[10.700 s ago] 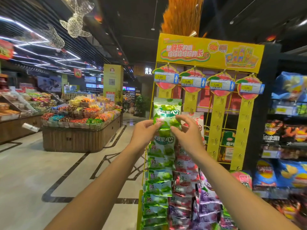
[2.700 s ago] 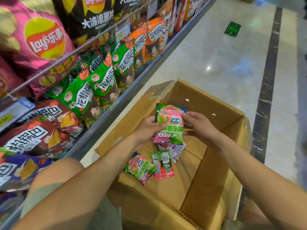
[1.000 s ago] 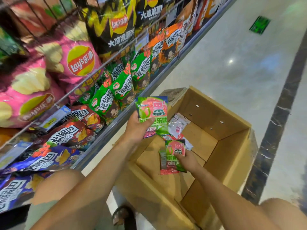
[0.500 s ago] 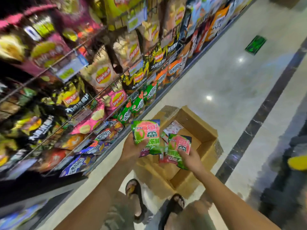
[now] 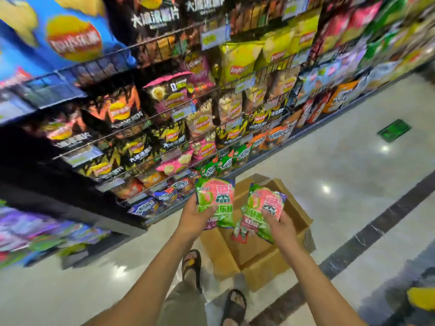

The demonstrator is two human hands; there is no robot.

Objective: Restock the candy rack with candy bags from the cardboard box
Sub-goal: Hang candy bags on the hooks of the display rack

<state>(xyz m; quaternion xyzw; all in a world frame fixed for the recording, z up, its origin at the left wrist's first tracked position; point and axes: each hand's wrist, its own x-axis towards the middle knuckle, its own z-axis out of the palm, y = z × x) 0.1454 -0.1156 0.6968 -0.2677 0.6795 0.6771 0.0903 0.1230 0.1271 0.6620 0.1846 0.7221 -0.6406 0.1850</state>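
Observation:
My left hand [image 5: 196, 216] grips a small stack of green-and-pink candy bags [image 5: 215, 198], with a purple bag showing underneath. My right hand [image 5: 279, 223] holds more green-and-pink candy bags [image 5: 264, 205], and a red-edged one hangs below them. Both hands are raised above the open cardboard box [image 5: 297, 215], which stands on the floor below them. The candy rack is out of view.
A tall wire shelf [image 5: 146, 118] full of chip bags runs along the left and top. Polished light floor [image 5: 341, 165] with a dark stripe lies to the right. My sandalled feet [image 5: 191, 262] stand just in front of the box. The picture is motion-blurred.
Over the last second my right hand lifted bags out of the box. Both hands rose with their bags, and the view has moved up and away from the box.

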